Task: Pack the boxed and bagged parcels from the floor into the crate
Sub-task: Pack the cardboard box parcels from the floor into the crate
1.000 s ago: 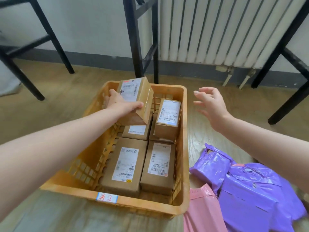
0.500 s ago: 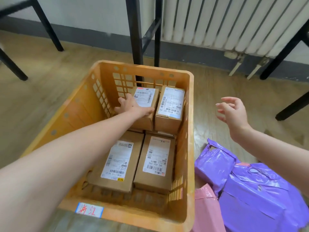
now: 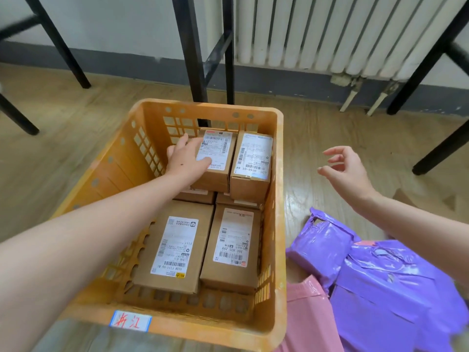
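We're seating a box [image 3: 218,148] far-left in the crate [image 3: 210,107], second layer (six boxes showing inside). Our left grip [image 3: 186,158] is clasping it, thumb on label; our right grip [image 3: 347,168] is hovering spread, holding nothing. The purple bags [image 3: 380,288] and pink bag [image 3: 309,313] are waiting on the floor [image 3: 317,138], right of it.
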Available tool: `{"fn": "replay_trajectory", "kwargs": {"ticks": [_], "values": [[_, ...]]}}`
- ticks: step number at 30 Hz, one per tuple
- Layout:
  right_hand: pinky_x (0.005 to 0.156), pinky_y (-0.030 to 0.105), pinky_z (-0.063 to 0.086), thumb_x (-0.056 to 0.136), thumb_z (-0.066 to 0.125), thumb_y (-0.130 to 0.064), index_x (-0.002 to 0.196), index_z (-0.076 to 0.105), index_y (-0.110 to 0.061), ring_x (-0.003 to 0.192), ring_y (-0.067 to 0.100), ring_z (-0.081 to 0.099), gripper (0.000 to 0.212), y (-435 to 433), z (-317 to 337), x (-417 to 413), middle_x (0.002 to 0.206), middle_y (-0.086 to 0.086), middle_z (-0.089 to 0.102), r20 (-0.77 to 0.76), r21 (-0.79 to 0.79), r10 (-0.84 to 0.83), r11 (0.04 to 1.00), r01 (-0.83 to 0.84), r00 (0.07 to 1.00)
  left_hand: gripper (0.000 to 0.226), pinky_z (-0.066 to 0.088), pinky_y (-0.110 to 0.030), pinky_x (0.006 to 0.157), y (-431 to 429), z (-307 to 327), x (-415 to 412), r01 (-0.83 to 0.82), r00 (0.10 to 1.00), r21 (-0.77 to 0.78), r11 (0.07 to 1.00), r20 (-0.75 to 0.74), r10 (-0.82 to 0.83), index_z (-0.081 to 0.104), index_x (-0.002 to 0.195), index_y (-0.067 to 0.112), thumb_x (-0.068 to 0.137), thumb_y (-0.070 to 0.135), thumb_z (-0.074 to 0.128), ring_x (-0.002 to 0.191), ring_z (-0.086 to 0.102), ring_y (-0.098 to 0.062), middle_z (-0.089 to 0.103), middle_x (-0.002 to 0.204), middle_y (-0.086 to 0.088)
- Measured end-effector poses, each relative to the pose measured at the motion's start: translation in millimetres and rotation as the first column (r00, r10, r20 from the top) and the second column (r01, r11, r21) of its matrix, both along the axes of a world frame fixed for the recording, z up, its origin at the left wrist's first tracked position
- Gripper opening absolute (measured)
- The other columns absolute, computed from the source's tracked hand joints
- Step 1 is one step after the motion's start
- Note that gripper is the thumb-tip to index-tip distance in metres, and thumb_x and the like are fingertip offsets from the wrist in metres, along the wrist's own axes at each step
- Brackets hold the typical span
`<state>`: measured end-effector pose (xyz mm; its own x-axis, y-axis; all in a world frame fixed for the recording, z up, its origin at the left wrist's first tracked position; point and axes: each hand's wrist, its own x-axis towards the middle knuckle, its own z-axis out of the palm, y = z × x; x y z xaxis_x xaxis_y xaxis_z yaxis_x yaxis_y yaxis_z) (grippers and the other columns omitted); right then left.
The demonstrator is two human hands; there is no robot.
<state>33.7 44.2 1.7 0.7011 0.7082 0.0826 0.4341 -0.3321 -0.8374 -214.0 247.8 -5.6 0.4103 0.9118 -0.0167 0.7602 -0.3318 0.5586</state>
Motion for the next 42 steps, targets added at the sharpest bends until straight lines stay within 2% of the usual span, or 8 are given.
{"fn": "replay_trajectory", "kwargs": {"ticks": [3, 8, 12, 15, 18, 22, 28, 42], "values": [[0.067, 0.016, 0.039, 0.082, 0.061, -0.009, 0.103, 0.056, -0.021, 0.076, 0.002, 0.052, 0.025, -13, 8, 13, 0.11, 0.005, 0.046, 0.052, -0.047, -0.011, 0.999, 0.013, 0.999, 0.042, 0.033, -0.033, 0.097, -18, 24, 24, 0.052, 0.988, 0.213, 0.976, 0.134, -0.082, 0.051, 0.128, 0.02, 0.089, 0.03, 0.057, 0.126, 0.035, -0.026, 0.045, 0.136, -0.005], [0.07, 0.021, 0.038, 0.078, 0.059, -0.007, 0.089, 0.062, -0.021, 0.079, 0.013, 0.058, 0.017, -43, 17, 35, 0.101, 0.006, 0.056, 0.124, -0.154, -0.02, 0.987, 0.039, 0.992, 0.031, 0.034, -0.026, 0.087, -71, 60, 86, 0.267, 0.904, 0.353, 0.897, 0.231, -0.36, 0.057, 0.105, 0.018, 0.081, 0.037, 0.053, 0.109, 0.041, -0.016, 0.05, 0.113, -0.001], [0.066, 0.021, 0.036, 0.074, 0.059, -0.006, 0.081, 0.061, -0.024, 0.077, 0.012, 0.057, 0.019, -72, 14, 53, 0.096, 0.006, 0.061, 0.136, -0.255, -0.019, 0.965, 0.054, 0.991, 0.037, 0.033, -0.035, 0.092, -112, 76, 138, 0.488, 0.824, 0.432, 0.759, 0.058, -0.563, 0.059, 0.1, 0.021, 0.077, 0.048, 0.049, 0.109, 0.04, -0.019, 0.051, 0.11, -0.001], [0.074, 0.023, 0.038, 0.074, 0.06, -0.008, 0.083, 0.06, -0.027, 0.086, 0.017, 0.057, 0.021, -97, 6, 71, 0.098, 0.005, 0.057, 0.155, -0.345, -0.022, 0.936, 0.075, 0.988, 0.035, 0.03, -0.038, 0.096, -141, 76, 174, 0.586, 0.77, 0.449, 0.674, -0.05, -0.636, 0.058, 0.1, 0.021, 0.079, 0.048, 0.05, 0.111, 0.039, -0.023, 0.05, 0.111, -0.002], [0.088, 0.029, 0.039, 0.075, 0.063, -0.012, 0.099, 0.058, -0.023, 0.107, 0.025, 0.051, 0.027, -119, -2, 97, 0.108, 0.007, 0.049, 0.181, -0.462, -0.053, 0.877, 0.132, 0.982, 0.038, 0.027, -0.04, 0.099, -165, 64, 203, 0.668, 0.712, 0.447, 0.595, -0.153, -0.685, 0.057, 0.103, 0.02, 0.079, 0.048, 0.053, 0.114, 0.037, -0.026, 0.045, 0.116, -0.004], [0.098, 0.04, 0.036, 0.074, 0.072, -0.034, 0.124, 0.044, -0.016, 0.122, 0.037, 0.033, 0.06, -148, -19, 126, 0.129, 0.016, 0.035, 0.244, -0.603, -0.263, 0.712, 0.359, 0.933, 0.043, 0.022, -0.041, 0.103, -179, 43, 231, 0.747, 0.643, 0.441, 0.498, -0.286, -0.711, 0.054, 0.11, 0.019, 0.078, 0.047, 0.055, 0.123, 0.032, -0.029, 0.038, 0.128, -0.008], [0.1, 0.053, 0.037, 0.06, 0.071, -0.071, 0.133, 0.034, -0.014, 0.126, 0.044, 0.031, 0.1, -165, -48, 153, 0.14, 0.018, 0.026, 0.301, -0.681, -0.378, 0.558, 0.475, 0.875, 0.053, 0.021, -0.042, 0.103, -178, 22, 253, 0.779, 0.619, 0.384, 0.496, -0.348, -0.704, 0.054, 0.11, 0.019, 0.069, 0.052, 0.042, 0.125, 0.031, -0.03, 0.037, 0.129, -0.009], [0.095, 0.049, 0.036, 0.068, 0.071, -0.057, 0.134, 0.031, -0.011, 0.121, 0.048, 0.037, 0.09, -146, -76, 169, 0.141, 0.018, 0.025, 0.307, -0.657, -0.533, 0.48, 0.581, 0.789, 0.053, 0.023, -0.045, 0.103, -150, 1, 236, 0.743, 0.669, 0.335, 0.579, -0.372, -0.643, 0.05, 0.109, 0.02, 0.068, 0.052, 0.043, 0.124, 0.027, -0.033, 0.03, 0.133, -0.011]]}}
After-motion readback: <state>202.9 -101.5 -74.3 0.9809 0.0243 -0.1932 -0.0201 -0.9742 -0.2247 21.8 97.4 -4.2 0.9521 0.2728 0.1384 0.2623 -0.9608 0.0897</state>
